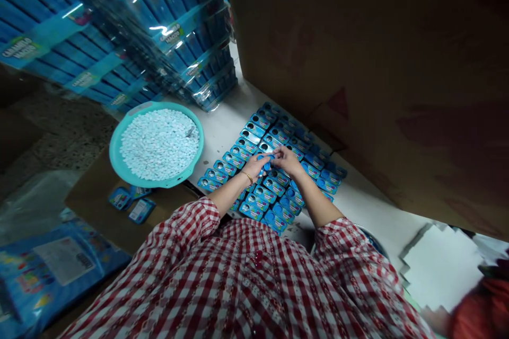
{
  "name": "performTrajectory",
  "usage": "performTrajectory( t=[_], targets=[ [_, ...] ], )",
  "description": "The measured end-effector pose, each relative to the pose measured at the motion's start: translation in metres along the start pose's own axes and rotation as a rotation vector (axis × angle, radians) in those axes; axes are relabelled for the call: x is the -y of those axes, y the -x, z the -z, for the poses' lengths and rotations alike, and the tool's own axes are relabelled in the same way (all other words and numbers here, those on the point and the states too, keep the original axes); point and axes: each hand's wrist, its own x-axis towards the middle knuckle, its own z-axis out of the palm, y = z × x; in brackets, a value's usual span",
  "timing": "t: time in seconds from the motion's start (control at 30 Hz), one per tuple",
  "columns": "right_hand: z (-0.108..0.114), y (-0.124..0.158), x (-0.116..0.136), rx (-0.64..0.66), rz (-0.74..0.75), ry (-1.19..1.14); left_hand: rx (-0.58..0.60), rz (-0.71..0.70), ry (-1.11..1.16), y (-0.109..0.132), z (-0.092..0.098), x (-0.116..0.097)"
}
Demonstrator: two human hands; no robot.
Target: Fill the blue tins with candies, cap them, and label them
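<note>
Small blue printed tins (263,198), most with a round spot at one end, stand in close rows on the white tabletop. Above the middle of these rows, my left hand (253,167) is closed around a few small blue discs (265,161). My right hand (288,161) is right beside it, thumb and fingers pinched together at the discs' edge. Whatever lies between the right fingertips is too small to make out. Some tins under my hands and forearms are hidden.
A turquoise bowl (115,152) full of small white candies stands to the left. Beneath it, several blue tins (142,210) lie on a cardboard box (95,217). Plastic-wrapped stacks of blue packs (191,37) rise behind. A large cardboard carton (369,63) borders the right side.
</note>
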Motion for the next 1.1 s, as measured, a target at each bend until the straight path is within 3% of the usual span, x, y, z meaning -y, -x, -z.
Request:
performTrajectory(
  t=[0.1,0.17,0.3,0.4,0.5,0.67,0.87,1.0,1.1],
  targets=[
    [0.011,0.0,-0.002,-0.031,0.076,0.086,0.061,-0.015,0.044,0.001,-0.003,-0.006],
    [0.027,-0.006,0.0,-0.13,0.111,0.169,0.118,0.015,0.138,0.0,-0.003,-0.013],
    [0.061,-0.035,0.008,-0.312,0.005,0.568,0.17,0.168,0.347,-0.002,0.0,-0.02],
    [0.074,-0.063,0.015,-0.198,-0.193,0.86,0.155,0.209,0.402,-0.002,0.003,-0.019],
    [0.074,-0.085,0.021,-0.056,-0.346,1.003,0.156,0.227,0.413,-0.001,0.003,-0.02],
    [0.071,-0.096,0.022,0.002,-0.443,1.048,0.129,0.228,0.434,-0.001,0.001,-0.028],
    [0.07,-0.087,0.019,-0.113,-0.476,0.97,0.151,0.188,0.418,0.011,0.005,-0.03],
    [0.072,-0.08,0.027,-0.155,-0.467,0.95,0.143,0.166,0.427,0.025,0.015,-0.028],
    [0.064,-0.062,0.038,-0.175,-0.341,0.989,0.108,0.137,0.426,0.031,0.025,-0.029]
  ],
)
